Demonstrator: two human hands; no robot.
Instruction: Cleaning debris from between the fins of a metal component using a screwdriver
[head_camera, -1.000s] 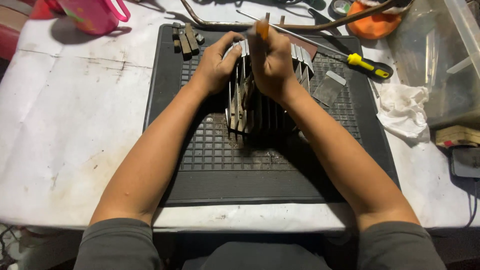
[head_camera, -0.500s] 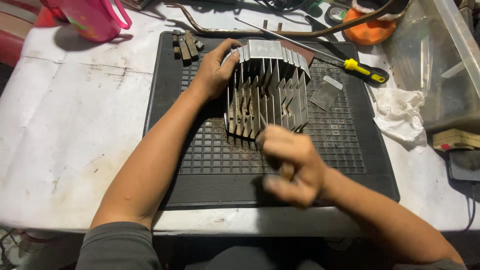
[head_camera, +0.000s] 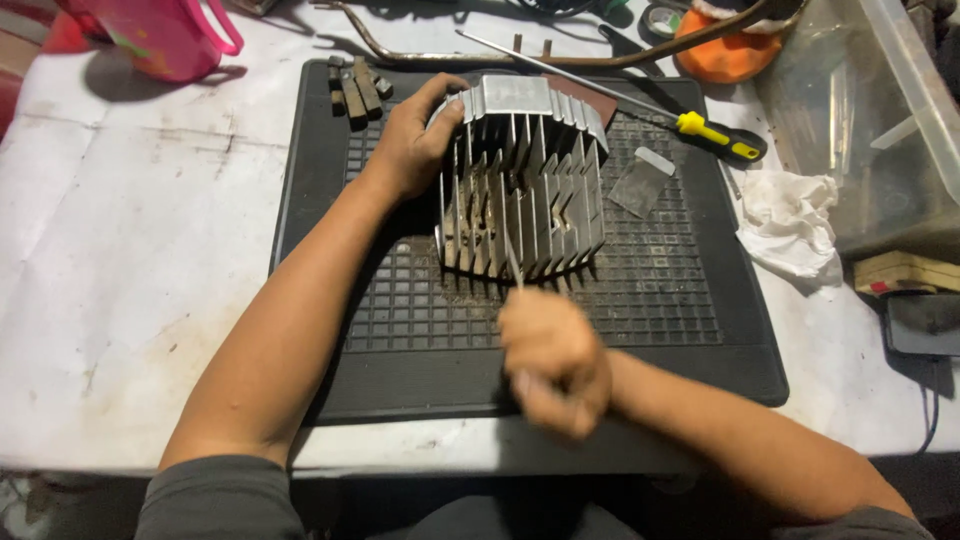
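A grey metal finned cylinder (head_camera: 525, 185) stands on edge on a black gridded rubber mat (head_camera: 660, 310). My left hand (head_camera: 408, 142) grips its upper left side and steadies it. My right hand (head_camera: 553, 360) is closed near the mat's front, holding a thin metal blade (head_camera: 512, 255) whose tip reaches between the lower fins. The right hand looks blurred.
A yellow-handled screwdriver (head_camera: 715, 138) and a small clear plastic piece (head_camera: 640, 182) lie right of the cylinder. Small dark blocks (head_camera: 357, 88) sit at the mat's far left corner. A crumpled white rag (head_camera: 795, 225), clear plastic bin (head_camera: 880, 130), pink jug (head_camera: 165, 35) and orange object (head_camera: 725, 50) surround the mat.
My right hand has come down from the top of the cylinder to the mat's front and now holds the thin blade against the lower fins. The left hand stays put.
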